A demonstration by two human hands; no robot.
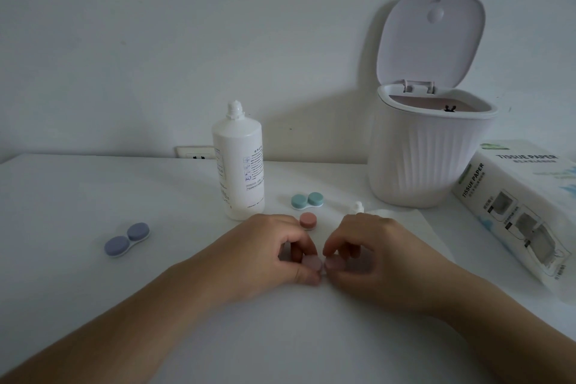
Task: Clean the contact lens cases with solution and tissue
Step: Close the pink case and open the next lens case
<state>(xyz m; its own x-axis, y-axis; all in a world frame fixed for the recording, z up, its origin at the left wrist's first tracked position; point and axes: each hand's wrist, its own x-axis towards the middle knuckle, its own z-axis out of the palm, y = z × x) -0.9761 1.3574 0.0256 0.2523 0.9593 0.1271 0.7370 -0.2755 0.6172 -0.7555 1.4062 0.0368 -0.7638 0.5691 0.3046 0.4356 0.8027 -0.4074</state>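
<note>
Near the table's (78, 259) centre, the left hand (271, 254) and right hand (371, 254) both pinch a pink lens case (312, 265) with curled fingers. A loose pink cap (308, 220) lies at twelve o'clock, the solution bottle (238, 165) at eleven, the tissue pack (523, 212) at two against the right edge. Bare tabletop runs from nine to six o'clock, broken only by the purple case (127, 239).

You're working on a smooth, matt white table (78, 196). The solution bottle (238, 165) is glossy white plastic, the bin (414, 165) ribbed matt plastic, the cases' caps (307, 200) matt plastic, the tissue pack (511, 206) shiny film.
</note>
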